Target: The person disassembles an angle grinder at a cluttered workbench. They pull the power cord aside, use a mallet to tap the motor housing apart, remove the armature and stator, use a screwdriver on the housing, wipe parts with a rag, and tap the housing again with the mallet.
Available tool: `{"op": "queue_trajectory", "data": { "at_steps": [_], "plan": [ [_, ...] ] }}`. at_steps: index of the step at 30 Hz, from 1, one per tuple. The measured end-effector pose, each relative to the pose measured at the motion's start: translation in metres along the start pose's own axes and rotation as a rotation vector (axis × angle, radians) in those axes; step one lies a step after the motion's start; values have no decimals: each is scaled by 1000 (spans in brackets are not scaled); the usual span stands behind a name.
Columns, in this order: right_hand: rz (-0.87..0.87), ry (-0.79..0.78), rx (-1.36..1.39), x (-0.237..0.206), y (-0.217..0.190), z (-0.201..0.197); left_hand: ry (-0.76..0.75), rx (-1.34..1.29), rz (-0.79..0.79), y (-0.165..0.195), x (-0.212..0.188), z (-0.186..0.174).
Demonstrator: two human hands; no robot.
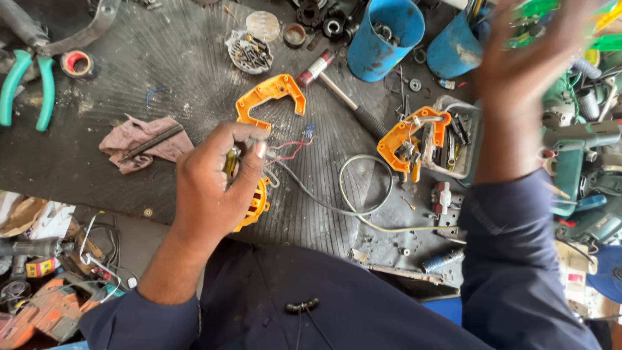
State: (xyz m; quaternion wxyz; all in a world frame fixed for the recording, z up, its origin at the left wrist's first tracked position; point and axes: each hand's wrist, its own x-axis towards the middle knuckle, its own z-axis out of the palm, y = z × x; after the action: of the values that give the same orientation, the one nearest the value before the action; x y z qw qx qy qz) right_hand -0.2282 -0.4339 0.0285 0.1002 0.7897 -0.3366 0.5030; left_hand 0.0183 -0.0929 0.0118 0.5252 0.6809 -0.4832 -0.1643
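My left hand (pixel 217 178) is closed around an orange power-tool motor part (pixel 258 202) with thin red and grey wires (pixel 289 148) trailing from it, held just above the dark ribbed mat (pixel 162 65). An orange housing half-shell (pixel 269 97) lies just beyond the hand. My right hand (pixel 521 61) is raised at the upper right, blurred, fingers spread, among green tool handles; I cannot tell whether it holds anything. A second orange housing piece (pixel 405 142) sits by a small tray of parts (pixel 453 139).
A hammer (pixel 343 94) lies diagonally at centre. Two blue containers (pixel 382 35) stand at the back. Teal pliers (pixel 26 87), a tape roll (pixel 78 63) and a rag (pixel 139 142) are at left. A grey cable (pixel 363 194) loops near a green drill (pixel 573 162).
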Motion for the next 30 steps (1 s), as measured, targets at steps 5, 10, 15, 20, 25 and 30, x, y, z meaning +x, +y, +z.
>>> {"op": "queue_trajectory", "data": {
  "at_steps": [5, 10, 15, 20, 25, 30],
  "plan": [
    [-89, -808, 149, -91, -97, 54, 23, -11, 60, -7, -3, 2],
    [-58, -931, -248, -115, -127, 92, 17, 9, 54, -5, -2, 1],
    [-48, -603, 90, -91, -124, 77, 23, 78, 7, 5, 1, 3],
    [221, -215, 544, -64, -130, 32, -3, 102, -13, 2, -5, 6],
    [394, -11, 887, -74, -110, -45, -18, 93, -9, -13, -13, 7],
    [1019, 74, 1064, -99, -30, -139, -19, 47, 19, -15, -10, 7]
  ]
}}
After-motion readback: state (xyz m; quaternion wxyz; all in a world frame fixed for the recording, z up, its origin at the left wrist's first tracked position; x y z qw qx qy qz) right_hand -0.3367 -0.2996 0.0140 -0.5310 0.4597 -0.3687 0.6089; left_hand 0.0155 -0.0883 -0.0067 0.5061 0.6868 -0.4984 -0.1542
